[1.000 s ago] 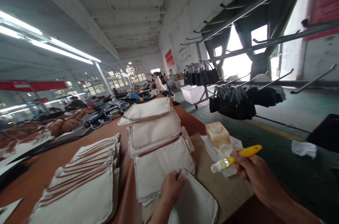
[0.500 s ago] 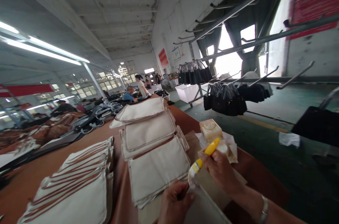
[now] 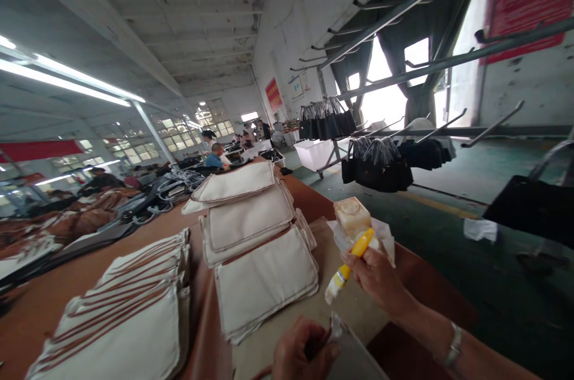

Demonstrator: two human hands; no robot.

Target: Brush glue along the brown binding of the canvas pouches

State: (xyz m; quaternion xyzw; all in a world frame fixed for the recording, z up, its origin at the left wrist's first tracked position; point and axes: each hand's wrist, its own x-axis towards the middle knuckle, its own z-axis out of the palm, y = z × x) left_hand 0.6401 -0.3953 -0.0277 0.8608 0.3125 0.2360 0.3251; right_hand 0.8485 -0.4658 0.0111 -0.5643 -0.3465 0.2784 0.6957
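My right hand (image 3: pixel 374 272) is closed around the yellow handle of a brush (image 3: pixel 356 250), its white-coated bristles pointing down and left. Below it, my left hand (image 3: pixel 305 349) pinches the corner of a grey panel (image 3: pixel 352 353) at the bottom edge of the view. A small gap separates the bristles from the panel's corner. Just behind my right hand stands a squarish tub (image 3: pixel 352 216) crusted with pale stuff, on white paper (image 3: pixel 386 235). Stacked cream panels (image 3: pixel 269 284) lie in front of my left hand.
Cream pieces with brown strips (image 3: pixel 130 314) lie fanned at left on the brown table (image 3: pixel 204 284). Black bags (image 3: pixel 381 170) hang from a metal rack at right. Beyond the stacks sits a person in blue (image 3: pixel 214 157); a white bin (image 3: pixel 314 154) stands further back.
The brush has lifted off the panel's corner, and my right hand has moved slightly up and right with it. My left hand and the panel are a little lower in view.
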